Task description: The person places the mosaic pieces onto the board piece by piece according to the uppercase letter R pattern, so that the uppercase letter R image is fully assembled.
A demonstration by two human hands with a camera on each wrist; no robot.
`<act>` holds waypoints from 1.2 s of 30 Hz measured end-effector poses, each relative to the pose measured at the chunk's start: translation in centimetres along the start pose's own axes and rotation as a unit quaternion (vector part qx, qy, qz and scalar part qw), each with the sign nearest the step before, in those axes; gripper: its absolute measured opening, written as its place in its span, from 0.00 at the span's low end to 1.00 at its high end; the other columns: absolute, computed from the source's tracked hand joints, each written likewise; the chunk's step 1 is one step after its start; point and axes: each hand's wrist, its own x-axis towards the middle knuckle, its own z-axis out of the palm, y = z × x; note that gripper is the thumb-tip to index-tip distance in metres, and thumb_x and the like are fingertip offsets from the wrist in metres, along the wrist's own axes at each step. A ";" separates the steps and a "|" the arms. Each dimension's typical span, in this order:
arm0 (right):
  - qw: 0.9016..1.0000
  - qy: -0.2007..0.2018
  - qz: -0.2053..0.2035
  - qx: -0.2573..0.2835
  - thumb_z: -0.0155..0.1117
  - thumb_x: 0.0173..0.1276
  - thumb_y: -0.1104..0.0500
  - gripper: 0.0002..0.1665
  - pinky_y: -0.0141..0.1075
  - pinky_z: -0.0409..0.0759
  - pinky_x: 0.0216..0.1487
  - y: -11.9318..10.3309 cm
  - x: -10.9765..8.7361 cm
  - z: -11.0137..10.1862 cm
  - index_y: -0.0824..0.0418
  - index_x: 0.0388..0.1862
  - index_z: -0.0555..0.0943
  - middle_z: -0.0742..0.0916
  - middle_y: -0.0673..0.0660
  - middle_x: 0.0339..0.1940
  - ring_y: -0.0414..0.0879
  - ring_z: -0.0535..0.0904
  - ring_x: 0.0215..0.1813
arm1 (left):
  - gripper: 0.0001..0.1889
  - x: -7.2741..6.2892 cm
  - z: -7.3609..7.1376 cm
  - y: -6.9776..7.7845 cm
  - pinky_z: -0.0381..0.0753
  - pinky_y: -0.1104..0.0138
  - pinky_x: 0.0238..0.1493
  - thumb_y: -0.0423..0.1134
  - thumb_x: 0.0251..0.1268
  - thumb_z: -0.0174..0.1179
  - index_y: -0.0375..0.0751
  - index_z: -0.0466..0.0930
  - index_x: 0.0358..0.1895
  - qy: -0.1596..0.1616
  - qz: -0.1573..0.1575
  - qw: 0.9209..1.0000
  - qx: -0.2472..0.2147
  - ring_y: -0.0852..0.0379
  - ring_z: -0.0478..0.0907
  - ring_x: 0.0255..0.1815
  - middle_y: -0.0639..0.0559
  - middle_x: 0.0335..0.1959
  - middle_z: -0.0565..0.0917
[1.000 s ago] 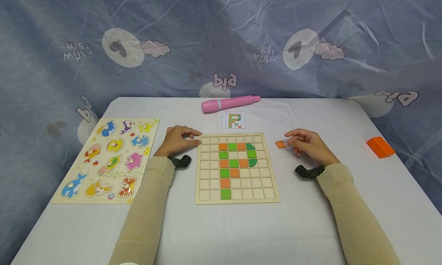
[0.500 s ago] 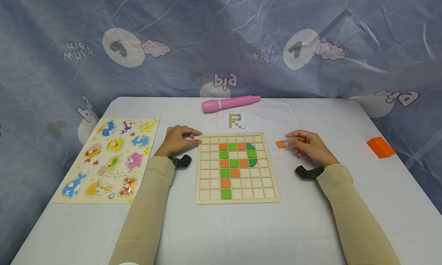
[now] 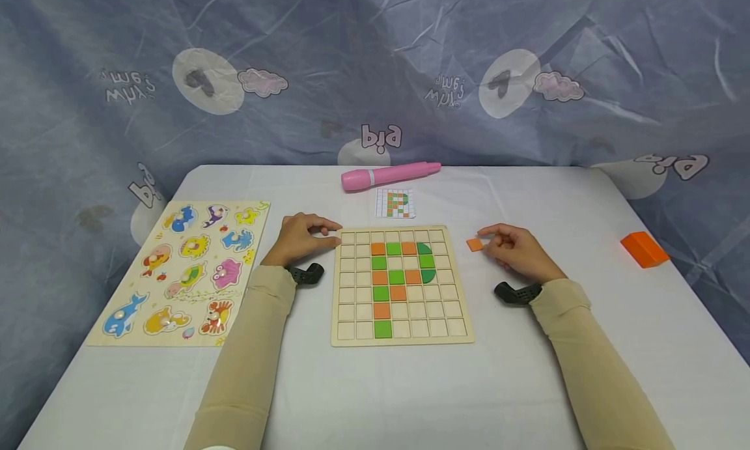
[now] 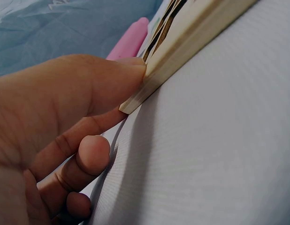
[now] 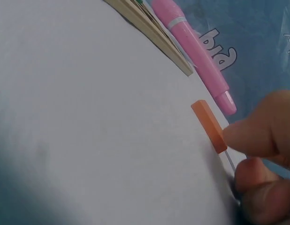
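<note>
A wooden grid board [image 3: 353, 312] lies mid-table, with orange and green tiles forming a P shape. My left hand [image 3: 297, 238] pinches its far left corner between thumb and index finger; in the left wrist view the thumb [image 4: 117, 84] lies along the board's edge. To the right of the board, a single orange square tile [image 3: 474, 244] lies on the table. My right hand [image 3: 517, 249] is right at this tile, index finger stretched past its far side. In the right wrist view the thumb [image 5: 250, 136] overlaps one end of the tile.
Behind the board lie a printed pattern card [image 3: 395, 203] and a pink pen-like stick [image 3: 391, 175]. A sea-animal puzzle board [image 3: 135, 267] lies at the left, partly behind the left sleeve. An orange block [image 3: 644, 249] sits at the far right.
My right hand has shifted slightly left, bringing its thumb and index finger closer to the orange tile. The left hand and the board stay where they were.
</note>
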 end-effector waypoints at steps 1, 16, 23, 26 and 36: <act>1.000 0.002 -0.002 -0.009 0.66 0.76 0.68 0.21 0.31 0.73 0.26 0.0 0.0 0.1 0.71 0.65 0.82 0.81 0.51 0.29 0.38 0.71 0.23 | 0.17 0.0 0.0 0.0 0.55 0.49 0.65 0.46 0.60 0.80 0.46 0.95 0.51 0.000 0.000 1.000 0.000 0.51 0.73 0.44 0.57 0.29 0.81; 0.997 -0.001 0.010 -0.073 0.69 0.75 0.64 0.18 0.32 0.73 0.28 -0.5 -0.1 0.2 0.70 0.60 0.85 0.83 0.55 0.31 0.38 0.71 0.23 | 0.17 0.1 0.2 -0.3 0.55 0.49 0.66 0.45 0.60 0.79 0.45 0.95 0.51 0.003 0.004 1.000 -0.004 0.51 0.73 0.43 0.56 0.29 0.81; 0.996 -0.012 0.012 -0.091 0.70 0.74 0.65 0.16 0.32 0.76 0.31 -0.8 -0.5 0.1 0.70 0.58 0.85 0.83 0.55 0.35 0.40 0.74 0.28 | 0.17 -0.1 0.1 0.2 0.55 0.49 0.66 0.44 0.60 0.79 0.45 0.95 0.51 0.003 -0.002 1.000 -0.003 0.50 0.72 0.43 0.56 0.28 0.81; 0.995 -0.016 0.005 -0.094 0.70 0.72 0.66 0.15 0.32 0.77 0.31 -1.1 -0.9 0.2 0.69 0.56 0.85 0.83 0.55 0.35 0.39 0.75 0.28 | 0.17 -0.1 0.2 0.2 0.55 0.50 0.65 0.45 0.60 0.79 0.45 0.95 0.51 0.001 -0.005 1.000 -0.002 0.50 0.72 0.43 0.56 0.28 0.81; 0.995 -0.061 -0.042 -0.072 0.75 0.68 0.69 0.15 0.32 0.79 0.35 -2.6 -2.6 1.3 0.65 0.52 0.87 0.87 0.56 0.41 0.41 0.80 0.34 | 0.17 0.0 0.1 0.0 0.55 0.48 0.67 0.45 0.61 0.79 0.46 0.95 0.51 0.001 -0.001 1.000 0.000 0.51 0.72 0.43 0.57 0.28 0.80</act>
